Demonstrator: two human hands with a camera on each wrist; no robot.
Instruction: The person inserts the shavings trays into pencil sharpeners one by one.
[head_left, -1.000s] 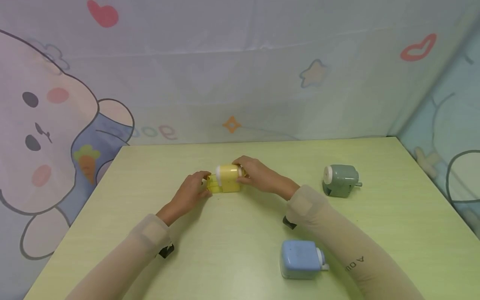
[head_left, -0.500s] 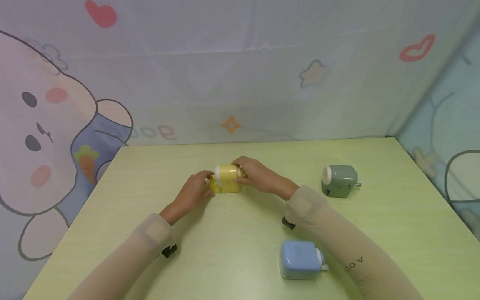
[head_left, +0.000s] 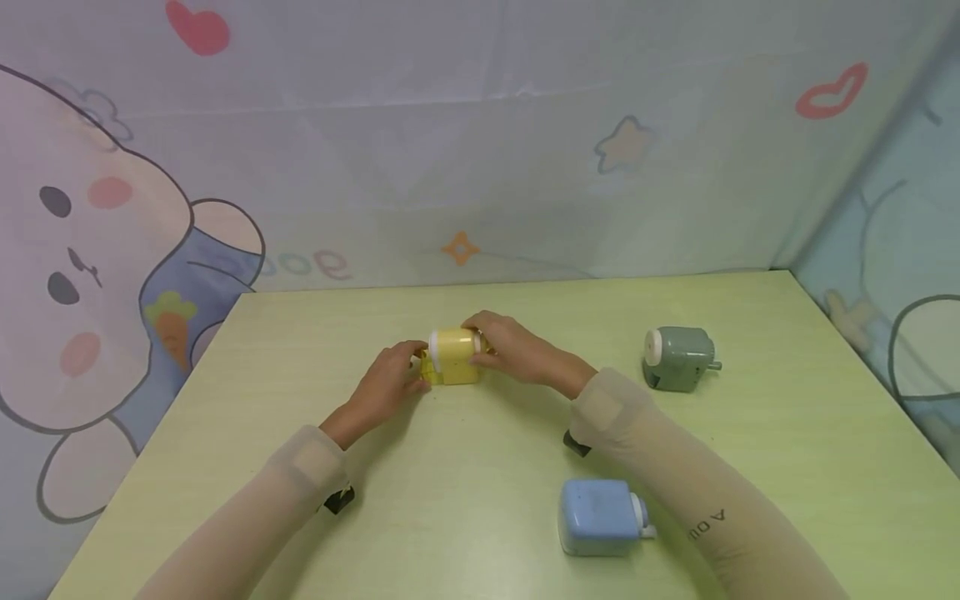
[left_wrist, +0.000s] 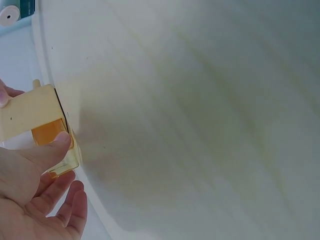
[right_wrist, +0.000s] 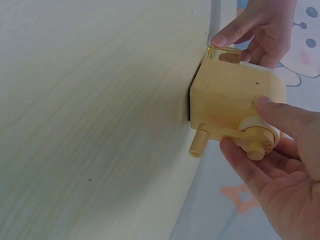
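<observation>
A yellow hand-crank pencil sharpener (head_left: 456, 358) stands on the table, its crank (right_wrist: 199, 142) facing right. My right hand (head_left: 517, 348) grips the crank end of its body, with the thumb on one side and fingers on the other. From the opposite end sticks out a clear yellow shavings drawer (head_left: 428, 371), partly inside the body. My left hand (head_left: 384, 382) pinches this drawer; in the left wrist view the thumb lies on one side of the drawer (left_wrist: 64, 161), fingers beneath. How deep the drawer sits inside is hidden.
A green crank sharpener (head_left: 679, 360) stands at the back right of the table (head_left: 450, 483). Nearer the front, a blue one (head_left: 598, 518) sits beside my right forearm. A printed cloth (head_left: 390, 167) hangs behind the table's far edge.
My left hand has moved slightly right, sliding the drawer farther into the yellow sharpener's body. In the last half second hardly anything has moved. My right hand keeps its grip.
</observation>
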